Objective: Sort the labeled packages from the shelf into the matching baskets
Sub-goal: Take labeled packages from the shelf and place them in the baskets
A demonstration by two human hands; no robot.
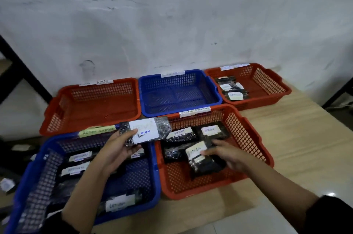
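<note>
A black plastic-wrapped package with a white label (146, 132) is gripped by the left hand (119, 148); another black labelled package (198, 154) in the near red plastic mesh basket (254, 142) is grasped by the right hand (227, 154).

Behind everything we've got a scuffed, stained white plaster wall (172, 14). Down below, a pale wood-grain tabletop (298, 138) stretches off to our right. On the far left we see a black metal frame post (23, 73) slanting across.

Dim, soft blur (worse left), edges bowed
</note>
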